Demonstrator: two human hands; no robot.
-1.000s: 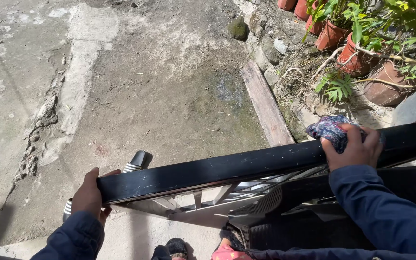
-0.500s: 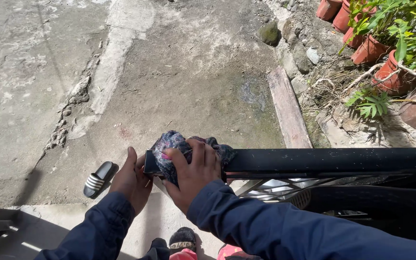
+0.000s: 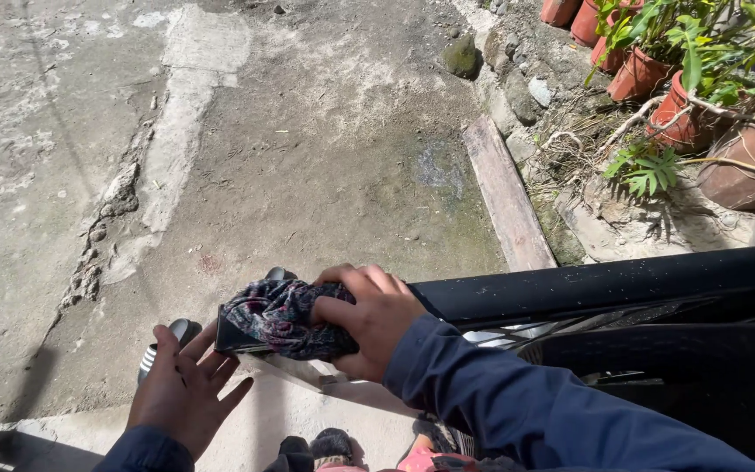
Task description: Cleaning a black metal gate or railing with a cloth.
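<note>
Right hand (image 3: 369, 319): clenched on rag (image 3: 277, 316), pressed over bar (image 3: 605, 284) end. Left hand (image 3: 181, 389): fingers spread, off the bar. Risk: unsupported end tips; rag slides off.

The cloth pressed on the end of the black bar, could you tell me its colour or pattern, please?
The cloth is dark navy with pink-purple mottled print, seen in the head view.

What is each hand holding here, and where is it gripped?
The right hand clutches a bunched, dark patterned cloth, pressed over the end of the long black bar. The left hand is open below it, holding nothing.
</note>
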